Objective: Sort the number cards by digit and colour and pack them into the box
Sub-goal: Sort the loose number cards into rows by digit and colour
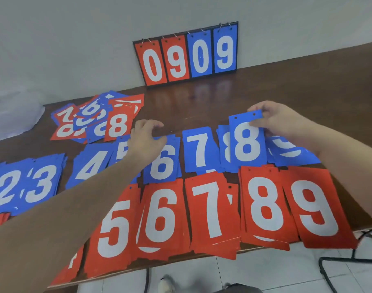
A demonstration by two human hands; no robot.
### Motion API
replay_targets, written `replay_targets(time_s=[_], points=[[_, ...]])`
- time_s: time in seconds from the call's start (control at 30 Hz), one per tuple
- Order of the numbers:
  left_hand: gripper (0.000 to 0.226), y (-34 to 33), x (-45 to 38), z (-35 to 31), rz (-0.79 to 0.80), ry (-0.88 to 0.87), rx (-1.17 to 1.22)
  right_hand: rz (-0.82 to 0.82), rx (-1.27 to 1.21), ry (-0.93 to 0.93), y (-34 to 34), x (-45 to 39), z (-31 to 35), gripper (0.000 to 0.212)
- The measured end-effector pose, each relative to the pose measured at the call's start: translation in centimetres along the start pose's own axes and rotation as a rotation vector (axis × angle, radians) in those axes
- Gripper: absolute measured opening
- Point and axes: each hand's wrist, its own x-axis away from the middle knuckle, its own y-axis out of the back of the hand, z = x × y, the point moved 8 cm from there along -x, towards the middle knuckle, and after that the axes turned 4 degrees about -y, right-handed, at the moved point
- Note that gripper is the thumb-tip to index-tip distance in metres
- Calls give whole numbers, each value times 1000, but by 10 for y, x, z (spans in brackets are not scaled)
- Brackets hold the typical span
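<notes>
The fingers of the right hand pinch the top right corner of a blue 8 card, holding it over the blue 8 pile in the back row. The left hand hangs palm down over the top edge of the blue 6 pile, its fingers curled loosely and gripping nothing that can be seen. On the brown surface two rows of piles run left to right: blue 2, 3, 4, 5, 6, 7, 8 and 9 behind, red 5, 6, 7, 8 and 9 along the near edge, some red cards overhanging it. A loose heap of unsorted cards, red and blue mixed, lies towards the far left corner. A flip scoreboard leans against the wall at the far edge, reading 0 9 in red and 0 9 in blue.
</notes>
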Motion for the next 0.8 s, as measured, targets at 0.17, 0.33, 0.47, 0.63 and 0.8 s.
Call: replay_targets(time_s=[0.17, 0.33, 0.47, 0.63, 0.8], points=[[29, -1, -6, -2, 22, -21, -26, -103, 447, 122, -14, -13, 8, 26], [26, 11, -13, 13, 11, -38, -8, -139, 603, 232, -30, -24, 17, 36], [24, 29, -20, 36, -5, -29, -13, -89, 524, 293, -62, -30, 41, 21], [26, 60, -27, 80, -7, 38, 5, -14, 455, 343, -121, -38, 81, 10], [27, 105, -33, 131, -45, 100, 51, 30, 442, 392, -180, -47, 122, 7]])
